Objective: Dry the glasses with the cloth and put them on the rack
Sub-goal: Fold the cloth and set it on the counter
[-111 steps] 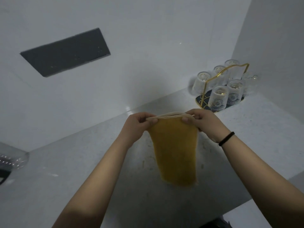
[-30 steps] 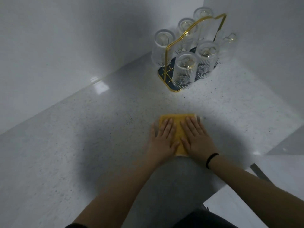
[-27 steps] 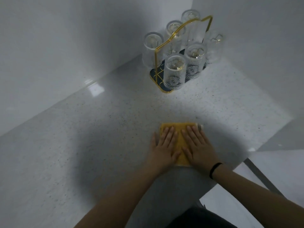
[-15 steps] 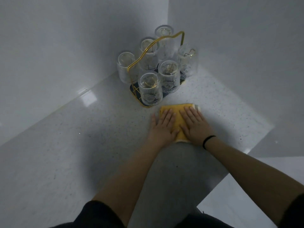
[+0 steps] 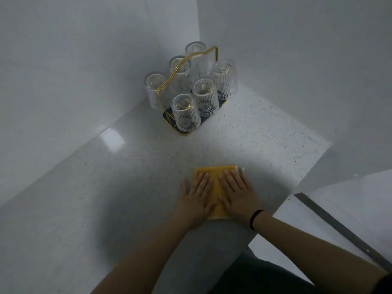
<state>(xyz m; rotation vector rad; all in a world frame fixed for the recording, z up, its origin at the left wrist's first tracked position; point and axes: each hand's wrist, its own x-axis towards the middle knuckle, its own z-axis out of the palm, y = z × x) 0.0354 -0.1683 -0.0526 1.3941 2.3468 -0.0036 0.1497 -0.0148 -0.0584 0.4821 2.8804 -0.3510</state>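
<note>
A folded yellow cloth (image 5: 216, 185) lies flat on the speckled white counter (image 5: 131, 187). My left hand (image 5: 196, 200) and my right hand (image 5: 238, 195) rest palm-down on it, side by side, fingers extended and holding nothing. Farther back, in the corner, a gold wire rack (image 5: 186, 64) on a dark base carries several ribbed clear glasses (image 5: 185, 112) turned upside down. The hands are well short of the rack.
White walls (image 5: 297, 60) meet behind the rack. The counter's front edge runs at the right (image 5: 286, 200), with white floor and a dark strip (image 5: 339, 228) below it. A black band sits on my right wrist (image 5: 255, 218).
Earlier both hands held the cloth up by its top edge; it then lay folded on the counter under flat palms. Over the last second only the view shifted; hands and cloth stayed put.
</note>
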